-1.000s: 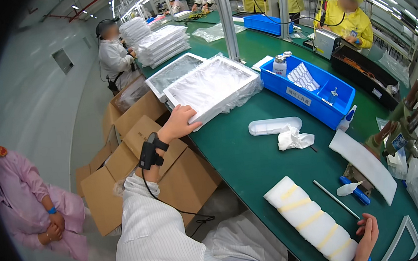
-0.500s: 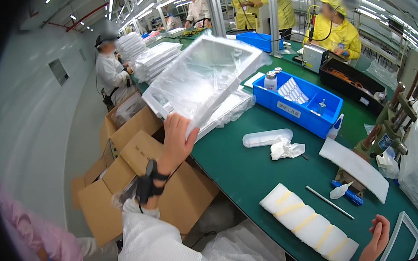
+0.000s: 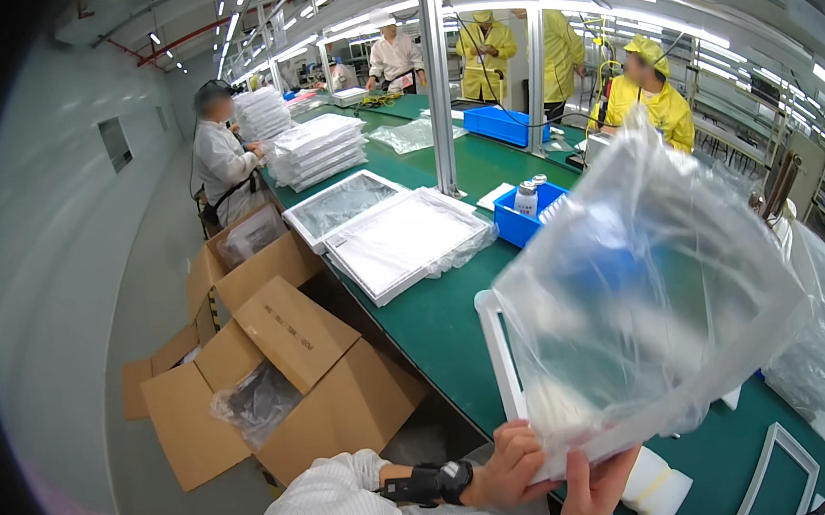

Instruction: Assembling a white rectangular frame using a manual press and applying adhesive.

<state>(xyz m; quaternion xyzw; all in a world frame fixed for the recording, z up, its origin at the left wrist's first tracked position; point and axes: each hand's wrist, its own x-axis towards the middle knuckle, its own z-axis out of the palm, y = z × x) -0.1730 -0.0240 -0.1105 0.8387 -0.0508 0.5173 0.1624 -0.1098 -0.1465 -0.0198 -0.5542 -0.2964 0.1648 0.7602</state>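
Observation:
A white rectangular frame (image 3: 504, 363) in a clear plastic bag (image 3: 640, 196) is tilted up over the right part of the bench. My left hand (image 3: 510, 465) grips its lower left corner, fingers closed. Beside it, my right hand (image 3: 598, 486) holds the bottom edge, thumb in front and the other fingers partly hidden. Part of the frame sticks out of the bag on the left. Behind the clear plastic, much of a blue bin (image 3: 519, 227) is covered or blurred. Close to my right hand lies a white foam pad (image 3: 656, 487) with yellow bands.
Bagged white frames (image 3: 411, 243) lie on the green bench (image 3: 419, 326), with taller stacks (image 3: 318, 147) farther back. Open cardboard boxes (image 3: 279, 370) stand left of the bench. A bare white frame (image 3: 781, 475) lies at the right. Co-workers stand around the far bench.
The bagged frame has moved from above the stack at the left to the right, close to me. My right hand, empty before, now holds it too. My view has shifted.

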